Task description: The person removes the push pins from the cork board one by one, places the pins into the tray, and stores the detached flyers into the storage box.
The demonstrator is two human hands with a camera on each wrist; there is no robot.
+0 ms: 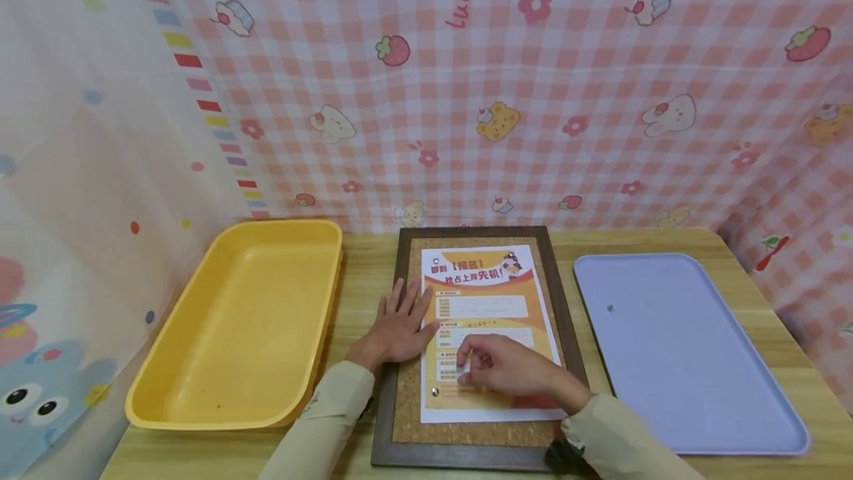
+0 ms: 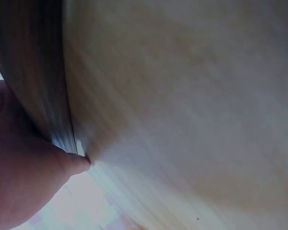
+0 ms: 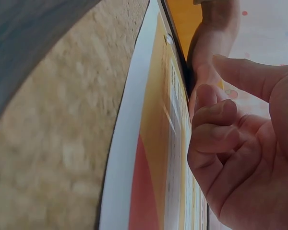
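A printed sheet (image 1: 489,413) in orange, red and white lies on a cork board (image 1: 493,432) with a dark brown frame (image 1: 460,455). Small pins show at its upper left (image 1: 436,261) and lower left (image 1: 435,392). My left hand (image 1: 400,326) rests with spread fingers over the sheet's left edge and the frame's left side. Above the lower part of the sheet is my right hand (image 1: 506,367). In the right wrist view, its fingers (image 3: 216,139) are loosely bent, the thumb stands apart from them, and nothing shows between.
Left of the board stands a deep yellow tray (image 1: 233,324). A flat lavender tray (image 1: 686,361) lies to the right, with one small shiny piece (image 1: 610,309) on it. The wooden table (image 1: 363,272) ends at a pink checked curtain (image 1: 426,95).
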